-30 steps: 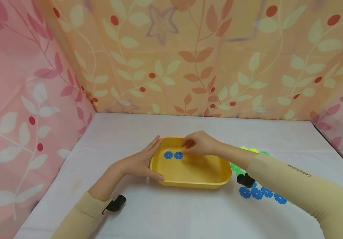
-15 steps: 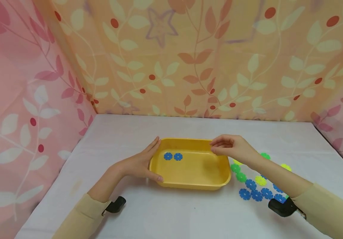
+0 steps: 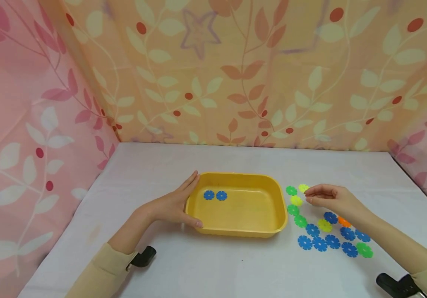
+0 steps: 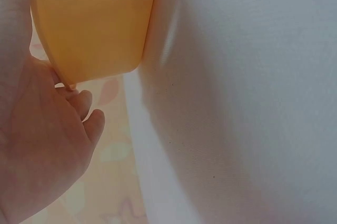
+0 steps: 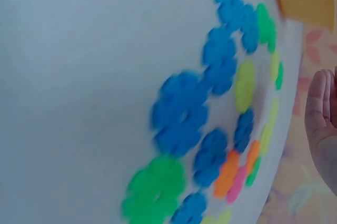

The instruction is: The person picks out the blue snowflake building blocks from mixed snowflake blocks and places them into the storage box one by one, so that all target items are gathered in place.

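A yellow plastic tray (image 3: 243, 223) stands mid-table with two blue notched plastic discs (image 3: 215, 195) side by side on its floor. My left hand (image 3: 172, 205) holds the tray's left end, thumb over the rim near the front corner and fingers stretched along the outside; the left wrist view shows this hand (image 4: 47, 129) against the tray wall (image 4: 100, 19). To the tray's right, my right hand (image 3: 334, 198) hovers over the loose discs with fingers loosely bent and no object visible in them. Its fingertips overlap a yellow disc (image 3: 303, 188).
Flower-shaped discs lie scattered right of the tray: several blue ones (image 3: 319, 243), green ones (image 3: 364, 250), a yellow one (image 3: 325, 225) and an orange one (image 3: 344, 222). A pink disc (image 5: 237, 184) shows in the right wrist view. Patterned cloth (image 3: 250, 103) hangs behind the white tabletop (image 3: 236, 269).
My right hand has left the space above the two blue discs in the tray and moved right, over the scattered discs. My left hand and the tray have stayed in place.
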Tool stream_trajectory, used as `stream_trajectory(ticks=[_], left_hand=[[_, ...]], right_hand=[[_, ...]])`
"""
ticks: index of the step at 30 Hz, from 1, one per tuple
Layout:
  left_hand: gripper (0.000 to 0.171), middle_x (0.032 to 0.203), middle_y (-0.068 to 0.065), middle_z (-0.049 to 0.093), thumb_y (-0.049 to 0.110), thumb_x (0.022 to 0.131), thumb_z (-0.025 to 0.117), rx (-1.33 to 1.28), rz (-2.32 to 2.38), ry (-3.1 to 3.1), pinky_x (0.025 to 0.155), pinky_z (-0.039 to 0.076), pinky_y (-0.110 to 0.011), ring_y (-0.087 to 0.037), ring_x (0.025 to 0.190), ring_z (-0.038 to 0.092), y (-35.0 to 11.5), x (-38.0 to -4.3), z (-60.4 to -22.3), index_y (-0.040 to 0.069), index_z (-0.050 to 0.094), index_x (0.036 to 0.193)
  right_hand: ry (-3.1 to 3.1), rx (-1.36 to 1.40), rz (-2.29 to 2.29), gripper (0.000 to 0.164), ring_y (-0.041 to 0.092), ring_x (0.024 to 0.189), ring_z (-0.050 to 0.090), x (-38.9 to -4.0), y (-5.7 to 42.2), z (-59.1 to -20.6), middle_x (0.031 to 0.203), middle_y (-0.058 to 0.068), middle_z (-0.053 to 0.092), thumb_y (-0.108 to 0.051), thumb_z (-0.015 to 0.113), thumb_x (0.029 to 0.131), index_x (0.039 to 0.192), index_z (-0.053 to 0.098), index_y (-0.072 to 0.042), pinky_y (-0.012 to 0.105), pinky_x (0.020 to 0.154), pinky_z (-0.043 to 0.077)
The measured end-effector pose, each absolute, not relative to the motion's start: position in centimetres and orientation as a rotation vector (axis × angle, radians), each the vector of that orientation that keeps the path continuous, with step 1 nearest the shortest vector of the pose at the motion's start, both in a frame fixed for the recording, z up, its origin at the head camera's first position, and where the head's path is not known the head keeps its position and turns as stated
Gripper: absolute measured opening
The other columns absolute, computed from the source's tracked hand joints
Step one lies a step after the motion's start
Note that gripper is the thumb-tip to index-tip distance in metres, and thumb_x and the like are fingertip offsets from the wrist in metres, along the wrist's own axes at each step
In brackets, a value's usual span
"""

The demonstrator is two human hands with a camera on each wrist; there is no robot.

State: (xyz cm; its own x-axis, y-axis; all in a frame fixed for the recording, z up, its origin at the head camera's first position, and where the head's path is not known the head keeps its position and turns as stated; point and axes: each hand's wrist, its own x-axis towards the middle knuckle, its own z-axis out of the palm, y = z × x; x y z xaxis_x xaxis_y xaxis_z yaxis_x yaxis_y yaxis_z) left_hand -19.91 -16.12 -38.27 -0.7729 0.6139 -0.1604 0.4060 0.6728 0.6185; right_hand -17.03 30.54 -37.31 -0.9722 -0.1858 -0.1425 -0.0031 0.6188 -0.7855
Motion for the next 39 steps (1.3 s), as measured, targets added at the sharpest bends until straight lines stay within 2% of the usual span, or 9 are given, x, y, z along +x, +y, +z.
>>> stream_trajectory(ticks=[9,15,19,24,33,39], left_hand=[[0.136,0.16,0.009,-0.021,0.062,0.066,0.082,0.803,0.808,2.534,0.116,0.018,-0.043,-0.019,0.148,-0.003,-16.0,-19.9,-38.2,0.014,-0.007,0.157],[0.135,0.16,0.009,-0.02,0.062,0.066,0.082,0.802,0.811,2.533,0.116,0.018,-0.043,-0.019,0.148,-0.003,-16.1,-19.9,-38.2,0.014,-0.007,0.157],[0.135,0.16,0.01,-0.02,0.062,0.066,0.082,0.793,0.813,2.528,0.116,0.018,-0.044,-0.019,0.148,-0.003,-16.0,-19.8,-38.2,0.014,-0.007,0.157],[0.136,0.159,0.011,-0.021,0.063,0.066,0.081,0.796,0.81,2.536,0.115,0.019,-0.044,-0.019,0.148,-0.002,-16.0,-19.9,-38.2,0.015,-0.007,0.157],[0.136,0.159,0.012,-0.022,0.063,0.066,0.081,0.809,0.805,2.533,0.116,0.018,-0.044,-0.018,0.148,-0.004,-16.0,-20.0,-38.3,0.015,-0.008,0.157],[0.136,0.159,0.011,-0.021,0.063,0.065,0.081,0.805,0.803,2.535,0.116,0.018,-0.044,-0.018,0.148,-0.003,-16.1,-20.0,-38.3,0.015,-0.008,0.157]], right_hand=[[2.616,-0.102,-1.168,0.045,0.007,0.088,0.062,-15.8,35.2,-39.2,0.116,0.016,0.066,-0.03,0.066,0.094,0.124,0.06,0.003,0.021,0.073,0.054],[2.751,-0.117,-0.933,0.043,0.014,0.077,0.052,-15.1,36.9,-40.0,0.095,0.005,0.063,-0.033,0.071,0.09,0.12,0.064,-0.002,0.023,0.062,0.047],[2.831,-0.173,-0.793,0.044,0.012,0.077,0.048,-14.9,37.3,-40.4,0.087,0.001,0.056,-0.035,0.075,0.086,0.119,0.066,-0.007,0.023,0.061,0.041],[2.88,-0.194,-0.759,0.048,0.012,0.077,0.046,-14.8,37.4,-40.8,0.087,0.0,0.055,-0.038,0.078,0.082,0.118,0.066,-0.008,0.022,0.06,0.039],[2.918,-0.198,-0.729,0.047,0.013,0.077,0.048,-14.6,37.1,-40.6,0.086,-0.001,0.056,-0.039,0.08,0.08,0.114,0.068,-0.009,0.02,0.061,0.042],[2.999,-0.292,-0.743,0.038,0.008,0.073,0.049,-14.4,36.8,-40.8,0.082,-0.003,0.058,-0.033,0.081,0.079,0.107,0.071,-0.009,0.018,0.063,0.047]])
